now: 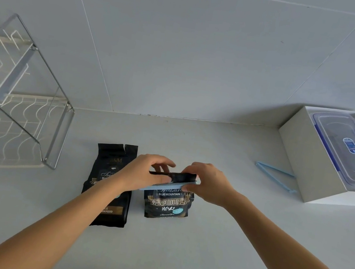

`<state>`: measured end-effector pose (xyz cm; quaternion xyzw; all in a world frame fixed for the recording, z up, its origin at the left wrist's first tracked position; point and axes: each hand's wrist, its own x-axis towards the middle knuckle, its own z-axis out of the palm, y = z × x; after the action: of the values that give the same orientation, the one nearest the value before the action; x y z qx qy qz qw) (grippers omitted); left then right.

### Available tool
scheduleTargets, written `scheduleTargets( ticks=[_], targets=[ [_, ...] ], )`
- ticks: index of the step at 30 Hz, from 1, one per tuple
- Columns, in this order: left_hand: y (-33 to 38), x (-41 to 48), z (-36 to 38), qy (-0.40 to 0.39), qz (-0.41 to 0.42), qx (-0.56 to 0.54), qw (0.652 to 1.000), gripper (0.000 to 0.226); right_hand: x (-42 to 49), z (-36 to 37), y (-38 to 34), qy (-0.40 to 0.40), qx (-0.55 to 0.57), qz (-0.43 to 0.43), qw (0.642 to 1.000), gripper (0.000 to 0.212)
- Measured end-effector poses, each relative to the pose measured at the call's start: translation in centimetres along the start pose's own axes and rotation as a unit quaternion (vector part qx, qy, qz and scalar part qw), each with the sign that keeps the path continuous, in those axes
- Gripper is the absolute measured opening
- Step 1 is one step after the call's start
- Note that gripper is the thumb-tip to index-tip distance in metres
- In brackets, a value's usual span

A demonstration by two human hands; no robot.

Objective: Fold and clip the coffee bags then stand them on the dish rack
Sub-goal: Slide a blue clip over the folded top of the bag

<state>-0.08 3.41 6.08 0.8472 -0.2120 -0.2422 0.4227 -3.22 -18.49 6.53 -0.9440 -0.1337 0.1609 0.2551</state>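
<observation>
Left hand (145,174) and right hand (208,183) both pinched a blue clip (164,185) across the folded coffee bag (167,205) on the bench (176,261)

Left hand (143,173) and right hand (208,183) are curled, pinching, close together.

the flat coffee bag (113,154) is lying between the held coffee bag (168,206) and the dish rack (11,77), crowding the leftward path. rightward, bare counter (226,155) is stretching wide until a blue clip (276,178) and a white box (313,159) are blocking it.
</observation>
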Motion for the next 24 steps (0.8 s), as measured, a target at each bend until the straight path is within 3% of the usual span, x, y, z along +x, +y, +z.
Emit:
scheduleTargets(
  ticks=[3, 7, 12, 19, 22, 24],
  targets=[
    [-1.9, -1.8, -0.9, -0.02, -0.028, 0.004, 0.999, 0.033, 0.0, 0.2, 0.1, 0.004, -0.002, -0.003, 1.0, 0.024],
    [-3.9, -3.9, -0.7, 0.032, -0.074, -0.061, 0.995, 0.031, 0.2, 0.3, 0.1, 0.007, 0.008, 0.006, 1.0, 0.022],
    [-4.1, -4.2, 0.3, 0.101, -0.06, -0.065, 0.991, 0.015, 0.2, 0.0, 0.0, 0.002, 0.001, 0.01, 1.0, 0.022],
    [-4.0, -4.1, 0.3, 0.111, -0.027, -0.033, 0.993, 0.013, 0.2, -0.5, -0.7, -0.028, -0.043, 0.009, 0.999, 0.024],
    [-4.0, -4.1, 0.4, 0.117, -0.023, -0.015, 0.993, 0.013, 0.2, -0.7, -2.2, -0.04, -0.104, -0.028, 0.993, 0.037],
    [-4.1, -4.1, 0.4, 0.121, -0.018, -0.007, 0.992, 0.014, 0.5, -0.2, -4.0, -0.041, -0.079, -0.055, 0.994, 0.045]
  ],
)
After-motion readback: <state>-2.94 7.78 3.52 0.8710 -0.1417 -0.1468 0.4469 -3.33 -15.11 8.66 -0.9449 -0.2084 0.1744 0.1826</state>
